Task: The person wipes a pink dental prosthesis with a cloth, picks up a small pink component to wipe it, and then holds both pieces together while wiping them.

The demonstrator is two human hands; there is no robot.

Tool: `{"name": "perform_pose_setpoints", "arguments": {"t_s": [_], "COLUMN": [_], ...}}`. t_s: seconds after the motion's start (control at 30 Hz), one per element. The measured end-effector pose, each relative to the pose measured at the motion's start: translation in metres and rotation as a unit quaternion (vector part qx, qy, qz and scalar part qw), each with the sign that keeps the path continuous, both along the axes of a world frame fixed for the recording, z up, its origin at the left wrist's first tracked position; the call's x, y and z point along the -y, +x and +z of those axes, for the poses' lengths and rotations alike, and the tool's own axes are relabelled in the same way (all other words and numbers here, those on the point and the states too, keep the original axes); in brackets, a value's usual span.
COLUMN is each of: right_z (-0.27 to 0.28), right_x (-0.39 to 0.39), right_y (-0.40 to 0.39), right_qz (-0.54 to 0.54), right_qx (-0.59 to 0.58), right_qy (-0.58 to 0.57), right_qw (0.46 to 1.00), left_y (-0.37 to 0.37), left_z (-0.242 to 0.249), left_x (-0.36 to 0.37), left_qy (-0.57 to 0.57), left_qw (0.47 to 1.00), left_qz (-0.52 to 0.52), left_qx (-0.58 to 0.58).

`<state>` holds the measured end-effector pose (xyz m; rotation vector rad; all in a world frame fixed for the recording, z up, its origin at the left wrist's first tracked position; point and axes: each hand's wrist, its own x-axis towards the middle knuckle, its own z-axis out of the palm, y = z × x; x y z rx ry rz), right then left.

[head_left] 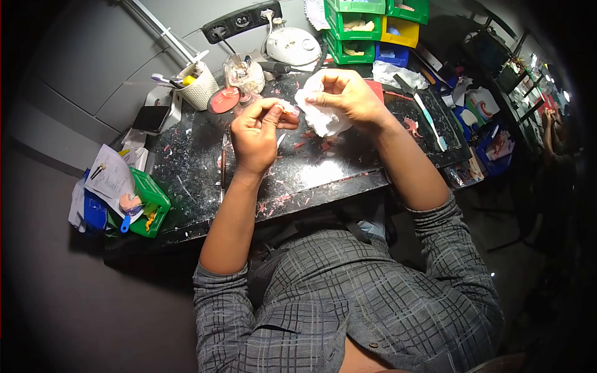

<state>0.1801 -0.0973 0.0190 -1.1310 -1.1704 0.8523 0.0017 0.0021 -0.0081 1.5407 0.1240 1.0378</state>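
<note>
My left hand (258, 133) is closed in a pinch round a small pink and whitish piece (288, 108) above the black worktop (193, 180). Just to its right, my right hand (353, 99) grips a crumpled white cloth or tissue (324, 119), which hangs down from the fingers. The cloth and the piece are close together; whether they touch is hard to tell. Below the hands, pink scraps (326, 145) lie scattered on the worktop. A thin dark tool (223, 163) lies left of my left hand.
Behind the hands stand a woven cup (199, 87) of tools, a round red dish (224, 99), a white device (293, 46) and stacked coloured bins (353, 28). A toothbrush (429, 118) lies right. A green bin (149, 202) with papers sits at the left edge.
</note>
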Motion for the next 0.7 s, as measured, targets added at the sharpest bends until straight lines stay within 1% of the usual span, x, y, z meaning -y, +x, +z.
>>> {"name": "perform_pose_setpoints", "arguments": {"t_s": [0.1,0.13,0.17,0.23,0.3,0.4,0.5,0.53,0.57,0.63,0.67,0.7], "right_z": [0.002,-0.005,-0.007,-0.009,-0.007,-0.009,-0.012,-0.007,-0.009,-0.009,-0.006,-0.008], "right_x": [-0.001,-0.006,-0.007,-0.008,-0.006,-0.008,-0.008,-0.005,-0.007,-0.011,-0.008,-0.007], "right_y": [-0.006,-0.006,-0.006,-0.006,-0.005,-0.007,-0.005,-0.005,-0.004,-0.009,-0.009,-0.008], "right_qz": [0.027,0.03,0.03,0.044,0.051,0.011,0.036,0.048,0.049,0.013,-0.003,-0.003], "right_qx": [-0.002,0.02,0.02,0.01,0.028,0.035,0.039,0.075,0.075,0.049,0.037,0.038], "right_qy": [-0.014,0.011,0.011,-0.013,-0.023,-0.03,-0.026,-0.057,-0.057,-0.01,-0.035,-0.037], "right_qw": [1.0,0.999,0.999,0.999,0.998,0.999,0.998,0.994,0.994,0.999,0.999,0.999], "left_y": [0.002,0.001,0.002,0.001,0.002,0.002,0.003,0.002,0.001,0.003,0.005,0.005], "left_z": [-0.004,-0.004,-0.005,-0.005,-0.006,-0.009,-0.008,-0.008,-0.008,-0.008,-0.01,-0.011], "left_x": [0.001,0.003,0.003,0.003,0.001,0.003,-0.001,-0.003,-0.003,0.001,0.002,0.002], "left_qy": [0.012,0.01,0.009,-0.013,-0.022,-0.016,-0.033,-0.041,-0.041,-0.041,-0.048,-0.049], "left_qw": [0.999,0.999,0.999,0.998,0.998,0.996,0.997,0.996,0.996,0.995,0.994,0.994], "left_qz": [-0.009,-0.017,-0.018,-0.024,-0.024,-0.029,-0.03,-0.025,-0.024,-0.04,-0.052,-0.053], "left_qx": [-0.036,-0.041,-0.042,-0.057,-0.056,-0.08,-0.069,-0.072,-0.072,-0.084,-0.086,-0.085]}}
